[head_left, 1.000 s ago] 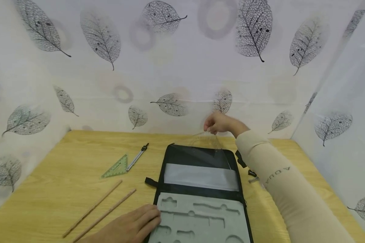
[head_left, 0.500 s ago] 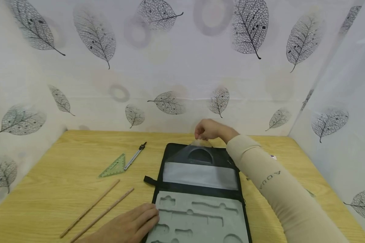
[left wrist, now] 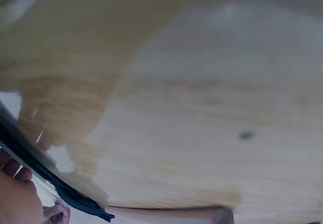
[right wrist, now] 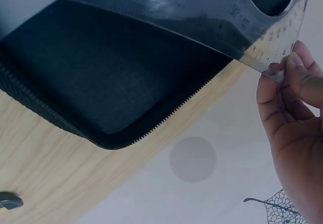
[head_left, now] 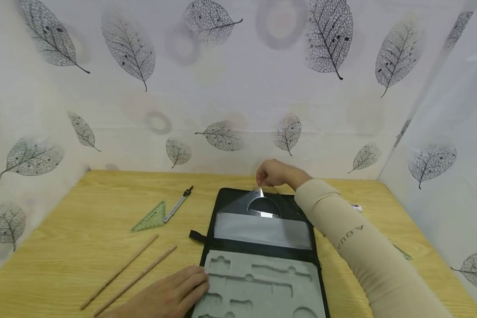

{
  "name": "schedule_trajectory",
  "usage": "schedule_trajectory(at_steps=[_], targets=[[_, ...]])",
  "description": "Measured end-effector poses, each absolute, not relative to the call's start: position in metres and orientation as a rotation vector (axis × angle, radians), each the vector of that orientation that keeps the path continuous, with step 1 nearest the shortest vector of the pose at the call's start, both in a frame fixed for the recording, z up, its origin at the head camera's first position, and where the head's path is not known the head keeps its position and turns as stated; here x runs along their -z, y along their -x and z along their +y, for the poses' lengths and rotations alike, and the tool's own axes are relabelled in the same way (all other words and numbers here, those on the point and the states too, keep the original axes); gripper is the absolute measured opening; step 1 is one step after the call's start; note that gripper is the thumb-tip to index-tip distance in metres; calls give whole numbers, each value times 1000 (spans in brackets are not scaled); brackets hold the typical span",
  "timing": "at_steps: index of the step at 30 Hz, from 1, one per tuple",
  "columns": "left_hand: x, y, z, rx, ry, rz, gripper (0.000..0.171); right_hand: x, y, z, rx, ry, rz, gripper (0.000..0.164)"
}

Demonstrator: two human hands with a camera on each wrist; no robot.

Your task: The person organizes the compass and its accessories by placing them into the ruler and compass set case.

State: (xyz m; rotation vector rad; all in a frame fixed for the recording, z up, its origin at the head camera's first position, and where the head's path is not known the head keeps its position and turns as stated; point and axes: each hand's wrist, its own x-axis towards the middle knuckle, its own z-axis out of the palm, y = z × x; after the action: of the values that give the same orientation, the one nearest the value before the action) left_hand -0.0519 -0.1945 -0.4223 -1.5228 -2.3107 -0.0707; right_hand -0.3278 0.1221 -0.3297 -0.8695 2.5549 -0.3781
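My right hand (head_left: 276, 172) pinches one corner of a clear plastic set square (right wrist: 202, 22) between thumb and fingers. Printed numerals and a half-round cut-out show on it. It slants over the black lid of a zippered case (head_left: 262, 251), its lower part meeting the upper edge of a grey pocket (head_left: 262, 232). The case lies unfolded; its near half carries a grey foam insert (head_left: 232, 289) with shaped hollows. My left hand (head_left: 171, 291) rests at the left edge of the case, fingertips on the foam's border, thumb hidden.
Left of the case lie a green set square (head_left: 151, 217), a compass (head_left: 178, 205) and two wooden sticks (head_left: 119, 271). A small white item (head_left: 357, 207) and part of a green one (head_left: 403, 252) show beside my right sleeve. A leaf-patterned curtain (head_left: 238, 88) hangs behind the table.
My right hand has come down and a little left with the clear set square, which now lies lower over the lid, near the pocket. The left hand has stayed at the case edge.
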Motion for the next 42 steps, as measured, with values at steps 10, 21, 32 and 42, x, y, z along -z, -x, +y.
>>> schedule_trajectory(at_steps=[10, 21, 32, 42], targets=[[420, 52, -195, 69, 1511, -2325, 74, 332, 327, 123, 326, 881, 2606, 14], [422, 51, -195, 90, 1506, -2306, 71, 328, 324, 126, 342, 814, 2602, 20], [420, 50, -195, 99, 1502, -2322, 76, 338, 315, 112, 284, 940, 2519, 19], [420, 49, -196, 143, 1510, -2318, 77, 337, 306, 109, 415, 694, 2468, 11]])
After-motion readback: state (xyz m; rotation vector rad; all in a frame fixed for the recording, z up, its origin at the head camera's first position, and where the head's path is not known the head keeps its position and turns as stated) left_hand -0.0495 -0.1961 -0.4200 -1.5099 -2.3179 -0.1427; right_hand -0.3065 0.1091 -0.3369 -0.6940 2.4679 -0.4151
